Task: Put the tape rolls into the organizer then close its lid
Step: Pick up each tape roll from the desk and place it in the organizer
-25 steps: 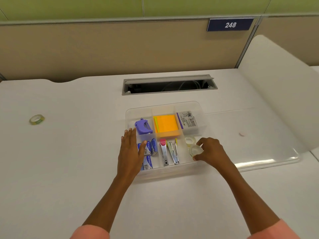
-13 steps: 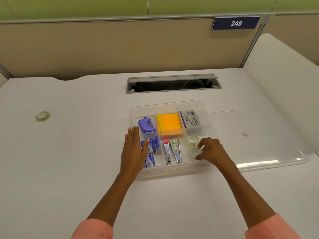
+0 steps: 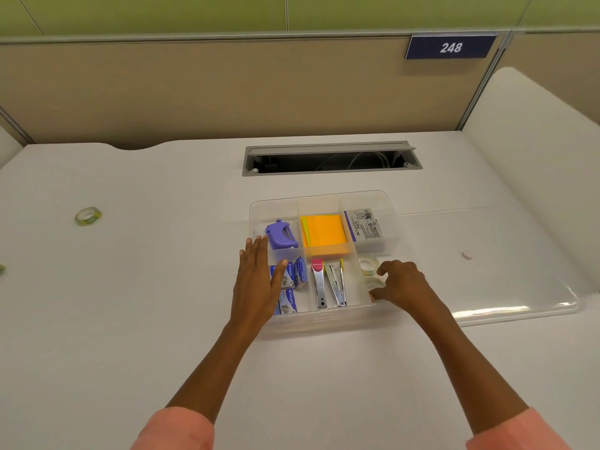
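The clear organizer (image 3: 394, 222) sits mid-desk, its transparent lid (image 3: 506, 287) lying open flat to the right. Two clear tape rolls lie in its front right compartment: one (image 3: 368, 264) towards the back, the other (image 3: 374, 282) just in front of it, between the spread fingertips of my right hand (image 3: 401, 284), which hovers over it without gripping. My left hand (image 3: 259, 280) rests flat, fingers apart, on the organizer's left edge. A third, yellowish tape roll (image 3: 87, 216) lies on the desk far to the left. A sliver of another roll (image 3: 1, 269) shows at the left edge of the view.
The other compartments hold a purple staple remover (image 3: 281, 235), orange sticky notes (image 3: 324, 233), a white box (image 3: 367, 225), blue staple boxes (image 3: 293, 277) and metal staplers (image 3: 329, 284). A cable slot (image 3: 331, 159) opens behind the organizer. A partition wall closes the desk's back.
My right hand lowered the tape roll it held into the front right compartment and opened its fingers. My left hand stayed on the organizer's left edge.
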{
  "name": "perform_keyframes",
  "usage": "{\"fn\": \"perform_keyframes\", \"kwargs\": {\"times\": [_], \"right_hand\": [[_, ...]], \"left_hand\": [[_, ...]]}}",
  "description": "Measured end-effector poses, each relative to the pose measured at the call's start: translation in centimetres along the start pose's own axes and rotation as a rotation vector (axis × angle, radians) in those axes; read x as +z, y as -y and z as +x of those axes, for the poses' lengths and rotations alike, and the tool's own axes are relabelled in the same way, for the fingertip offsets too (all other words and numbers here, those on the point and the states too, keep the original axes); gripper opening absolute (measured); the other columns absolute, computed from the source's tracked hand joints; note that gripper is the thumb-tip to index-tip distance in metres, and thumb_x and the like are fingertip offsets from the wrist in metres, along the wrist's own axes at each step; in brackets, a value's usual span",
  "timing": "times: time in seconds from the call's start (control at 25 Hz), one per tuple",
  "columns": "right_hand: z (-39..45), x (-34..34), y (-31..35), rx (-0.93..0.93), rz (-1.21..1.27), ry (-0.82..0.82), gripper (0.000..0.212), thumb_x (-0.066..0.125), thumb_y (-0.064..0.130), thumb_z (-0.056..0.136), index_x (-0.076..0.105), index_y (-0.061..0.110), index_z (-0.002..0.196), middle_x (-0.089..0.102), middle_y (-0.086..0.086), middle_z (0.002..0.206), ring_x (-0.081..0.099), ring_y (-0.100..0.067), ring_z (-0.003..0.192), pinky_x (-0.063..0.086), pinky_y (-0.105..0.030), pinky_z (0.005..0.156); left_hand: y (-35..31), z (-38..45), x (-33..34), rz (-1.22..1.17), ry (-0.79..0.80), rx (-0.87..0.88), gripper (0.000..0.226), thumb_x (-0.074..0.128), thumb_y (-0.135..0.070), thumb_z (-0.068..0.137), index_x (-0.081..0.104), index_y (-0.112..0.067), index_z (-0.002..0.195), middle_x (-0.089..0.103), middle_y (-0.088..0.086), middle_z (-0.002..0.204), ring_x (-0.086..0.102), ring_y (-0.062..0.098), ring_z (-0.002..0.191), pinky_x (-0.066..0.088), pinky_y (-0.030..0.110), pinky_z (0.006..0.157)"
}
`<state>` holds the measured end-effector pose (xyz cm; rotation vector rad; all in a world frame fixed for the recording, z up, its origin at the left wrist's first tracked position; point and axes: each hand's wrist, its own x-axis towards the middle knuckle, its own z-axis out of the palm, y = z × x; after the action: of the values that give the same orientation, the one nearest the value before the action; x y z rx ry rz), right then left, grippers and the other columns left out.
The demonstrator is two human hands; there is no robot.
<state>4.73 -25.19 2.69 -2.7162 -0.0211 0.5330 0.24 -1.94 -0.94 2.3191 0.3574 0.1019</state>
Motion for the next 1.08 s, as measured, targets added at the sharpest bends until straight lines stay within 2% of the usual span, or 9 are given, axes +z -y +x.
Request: {"fn": "perform_keyframes", "kwargs": {"times": [0.12,0.24,0.4,0.52,0.68,0.88,1.08], "right_hand": [[-0.6,-0.9,1.5,-0.090,0.004,-0.164,0.037,0.069,0.021,0.079,0.059,0.004,0.110,0.066,-0.019,0.111,0.062,-0.034,0.101,0.045,-0.032,0.079],[-0.3,-1.5,4.9,-0.248,0.107,-0.245,0.033,0.067,0.020,0.081,0.061,0.008,0.111,0.066,-0.017,0.112,0.061,-0.030,0.102,0.049,-0.037,0.088],[0.6,0.1,12.1,-0.498,0.210,-0.137,0.034,0.067,0.018,0.081,0.062,0.010,0.113,0.066,-0.014,0.108,0.061,-0.025,0.096,0.051,-0.040,0.090],[1.4,2.5,18.4,-0.606,0.274,-0.055,0.033,0.067,0.019,0.081,0.062,0.010,0.112,0.065,-0.013,0.111,0.061,-0.023,0.096,0.051,-0.032,0.088],[3.1,6.9,27.0,-0.702,0.318,0.022,0.031,0.067,0.020,0.081,0.062,0.012,0.111,0.066,-0.012,0.109,0.062,-0.022,0.095,0.052,-0.032,0.087],[6.0,13.1,36.3,-0.802,0.222,0.093,0.034,0.064,0.023,0.083,0.058,0.016,0.116,0.061,-0.011,0.114,0.059,-0.023,0.099,0.050,-0.037,0.089],[9.5,18.3,43.6,-0.861,0.079,0.065,0.042,0.058,0.022,0.087,0.048,0.016,0.128,0.053,-0.018,0.120,0.052,-0.032,0.109,0.047,-0.043,0.093]], "left_hand": [[0.0,-0.3,-1.0,-0.013,-0.030,0.016,0.061,0.039,-0.036,0.092,0.009,-0.019,0.142,0.005,0.006,0.156,0.000,0.022,0.144,0.012,0.041,0.116],[1.2,-0.6,-2.5,-0.019,-0.069,0.013,0.060,0.037,-0.037,0.092,0.009,-0.021,0.142,0.007,0.003,0.156,-0.001,0.020,0.144,0.012,0.041,0.116],[4.2,-0.7,-5.4,-0.020,-0.116,-0.060,0.060,0.036,-0.040,0.092,0.008,-0.023,0.142,0.005,0.002,0.157,-0.002,0.020,0.144,0.013,0.041,0.116],[7.5,-0.8,-8.3,0.011,-0.160,-0.124,0.060,0.036,-0.040,0.092,0.009,-0.023,0.142,0.005,0.002,0.157,-0.002,0.021,0.144,0.013,0.043,0.116],[13.0,-0.9,-12.7,0.058,-0.223,-0.210,0.059,0.035,-0.042,0.091,0.012,-0.023,0.142,0.006,0.002,0.156,-0.002,0.022,0.144,0.014,0.045,0.115],[19.4,0.2,-17.5,0.083,-0.283,-0.299,0.058,0.036,-0.041,0.091,0.013,-0.021,0.142,0.007,0.003,0.156,-0.002,0.023,0.144,0.014,0.044,0.115],[23.8,1.6,-19.8,0.072,-0.307,-0.339,0.058,0.035,-0.040,0.092,0.014,-0.021,0.142,0.007,0.003,0.156,-0.003,0.022,0.144,0.013,0.042,0.116]]}}
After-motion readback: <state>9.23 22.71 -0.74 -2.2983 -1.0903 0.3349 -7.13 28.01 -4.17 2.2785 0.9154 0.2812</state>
